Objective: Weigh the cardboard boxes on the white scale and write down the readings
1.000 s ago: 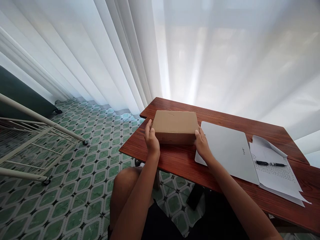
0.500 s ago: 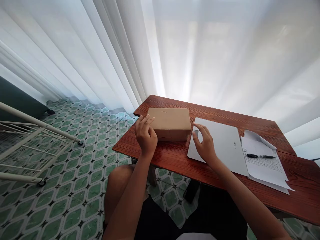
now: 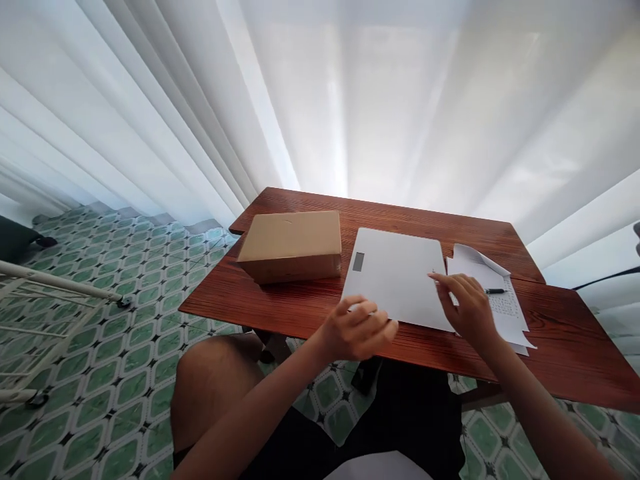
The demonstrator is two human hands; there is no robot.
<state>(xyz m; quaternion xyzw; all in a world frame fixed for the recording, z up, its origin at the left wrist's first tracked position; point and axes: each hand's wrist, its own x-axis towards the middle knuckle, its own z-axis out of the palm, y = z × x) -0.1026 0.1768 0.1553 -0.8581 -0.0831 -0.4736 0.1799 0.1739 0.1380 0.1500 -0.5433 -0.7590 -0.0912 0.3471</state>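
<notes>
A flat white board with a small grey display window, looking like a digital scale point(image 3: 395, 273), lies on the wooden table. My left hand point(image 3: 357, 328) hovers at the scale's near edge, fingers loosely curled and apart, holding nothing. Over the right edge of the scale is my right hand point(image 3: 465, 303), its thumb and fingers apart and nothing visible between them; whether it touches the surface I cannot tell. A closed brown cardboard box point(image 3: 295, 243) rests left of the scale. Sheets of written paper point(image 3: 505, 317) lie to the right, with a black pen point(image 3: 496, 291) on top, partly hidden by my right hand.
The reddish-brown table point(image 3: 225, 300) has a near edge just above my knees. White curtains point(image 3: 350, 120) hang behind it. A white metal rack point(image 3: 60, 293) on casters stands at the left on the green tiled floor point(image 3: 140, 353).
My left hand has left the cardboard box and moved right to the scale's near edge. My right hand has moved right across the scale toward the papers. The view has turned right.
</notes>
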